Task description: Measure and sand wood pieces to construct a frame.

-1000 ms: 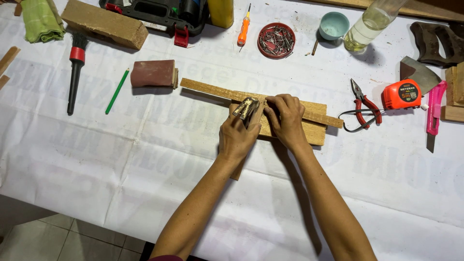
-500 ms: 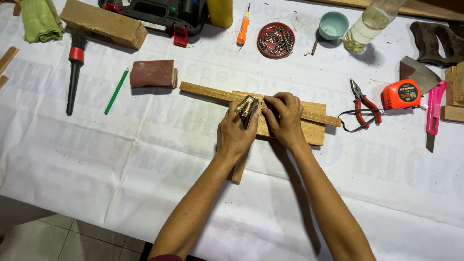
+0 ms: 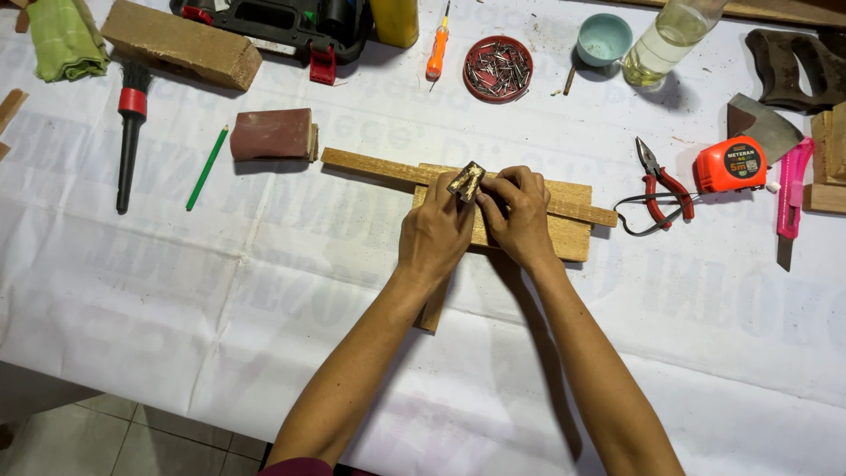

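Over the wooden boards (image 3: 564,211) — left hand (image 3: 436,238) and right hand (image 3: 520,216) pinch a small metal piece (image 3: 465,182).

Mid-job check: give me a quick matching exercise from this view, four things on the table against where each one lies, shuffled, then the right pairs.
Things:
1. green pencil
2. red pliers
3. red dish of nails
4. small dark piece

Places:
A. right of the wooden boards, beside the orange tape measure
B. pinched between the left hand and right hand
C. left of the sanding block
D. far side, next to the orange screwdriver

Pairs: 1-C, 2-A, 3-D, 4-B
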